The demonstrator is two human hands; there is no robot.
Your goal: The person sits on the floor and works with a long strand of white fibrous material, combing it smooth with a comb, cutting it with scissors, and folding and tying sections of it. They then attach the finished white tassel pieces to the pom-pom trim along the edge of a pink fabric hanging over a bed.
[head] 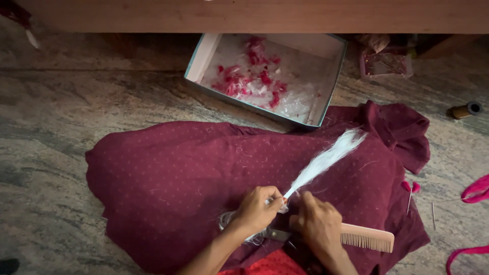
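My left hand pinches a bundle of white fibres near its lower end; the bundle fans out up and to the right over a maroon dotted cloth. My right hand grips a light wooden comb, its teeth pointing down, with the fingertips touching the base of the bundle. More white fibres trail below my left wrist. Under my hands lie dark scissors, partly hidden.
An open pale box holding red and white scraps and clear plastic sits beyond the cloth. A thread spool lies at the right, pink ribbon at the right edge, a red-headed pin on the cloth. Stone floor surrounds everything.
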